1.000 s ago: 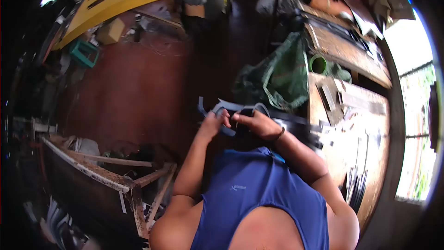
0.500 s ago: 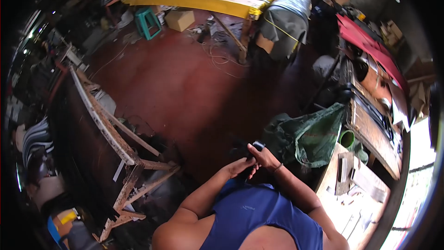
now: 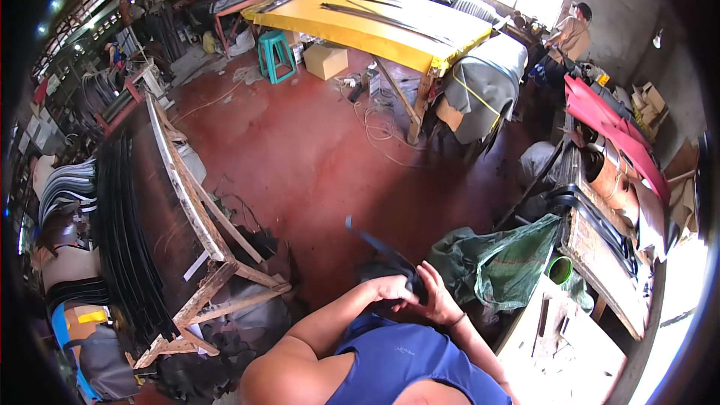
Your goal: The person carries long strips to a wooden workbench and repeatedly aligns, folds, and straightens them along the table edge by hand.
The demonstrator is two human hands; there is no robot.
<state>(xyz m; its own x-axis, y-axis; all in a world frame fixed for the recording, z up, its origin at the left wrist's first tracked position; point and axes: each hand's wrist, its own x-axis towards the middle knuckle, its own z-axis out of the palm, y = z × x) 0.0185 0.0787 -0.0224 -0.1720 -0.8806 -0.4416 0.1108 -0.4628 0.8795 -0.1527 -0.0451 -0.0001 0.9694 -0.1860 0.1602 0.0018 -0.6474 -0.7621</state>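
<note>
Dark strips [image 3: 388,261], blurred in part, are bunched between my two hands in front of my chest, and one strip end sticks out up and to the left. My left hand [image 3: 391,289] has its fingers closed round the lower part of the bunch. On the right side of the bunch, my right hand [image 3: 438,296] presses against it with fingers raised and bent. A green sack [image 3: 499,259] lies just beyond my right hand.
A yellow-covered table [image 3: 375,19] with dark strips stands ahead, a teal stool [image 3: 276,56] and cardboard box [image 3: 326,61] beside it. Black strips hang over a wooden-framed table [image 3: 180,180] at left. Workbenches [image 3: 600,270] line the right. A person [image 3: 574,37] stands at the back right.
The view has swung up and across, showing more of the room. The strips, spread between my hands a second ago, are now bunched together, with one end flicked up to the left.
</note>
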